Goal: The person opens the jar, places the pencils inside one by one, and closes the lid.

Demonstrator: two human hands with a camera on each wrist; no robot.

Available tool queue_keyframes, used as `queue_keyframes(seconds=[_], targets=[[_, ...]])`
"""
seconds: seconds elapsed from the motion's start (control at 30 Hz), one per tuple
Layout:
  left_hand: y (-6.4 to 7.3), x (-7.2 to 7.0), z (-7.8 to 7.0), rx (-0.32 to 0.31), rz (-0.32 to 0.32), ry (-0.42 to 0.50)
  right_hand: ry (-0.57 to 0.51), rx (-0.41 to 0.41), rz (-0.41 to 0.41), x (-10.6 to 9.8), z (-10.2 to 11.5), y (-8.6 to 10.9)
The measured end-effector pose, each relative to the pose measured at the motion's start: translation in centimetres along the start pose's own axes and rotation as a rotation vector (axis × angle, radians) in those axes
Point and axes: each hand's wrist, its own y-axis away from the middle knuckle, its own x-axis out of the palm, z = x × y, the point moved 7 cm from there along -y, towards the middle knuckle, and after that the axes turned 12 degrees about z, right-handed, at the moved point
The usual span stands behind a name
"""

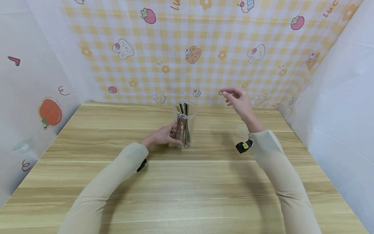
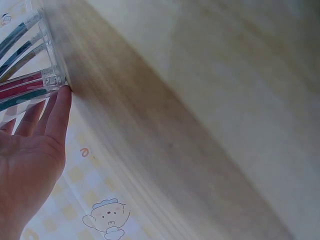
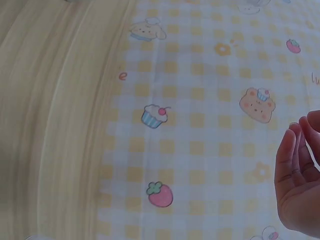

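A clear plastic cup point(image 1: 191, 130) stands upright on the wooden table with several pens point(image 1: 186, 130) inside it. Low on its left side, my left hand point(image 1: 163, 135) holds it between thumb and fingers. The left wrist view shows pen ends point(image 2: 25, 85) in the cup's bottom, and the fingers of the left hand point(image 2: 35, 150) against its wall. My right hand point(image 1: 242, 104) is raised in the air to the right of the cup, fingers loosely bent. Nothing shows between the fingers of that hand point(image 3: 300, 175) in the right wrist view.
A clear round disc point(image 1: 241, 130), like a lid, lies on the table point(image 1: 187, 191) by the right wrist. A black wrist camera point(image 1: 243, 146) hangs below the right sleeve. Behind the table rises a checked cloth point(image 1: 222, 73); pale sheets point(image 1: 330, 81) hang at both sides.
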Motion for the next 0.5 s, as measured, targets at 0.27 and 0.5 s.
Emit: queue_keyframes(seconds=[0.27,0.5], targets=[[0.0,0.0,0.0,-0.004,-0.002,0.003,-0.064,0.037,-0.055,-1.9,-2.9,1.2],[-0.2,0.0,0.2,-0.004,0.0,0.0,-0.122,0.084,-0.091,-3.7,-6.0,2.5]])
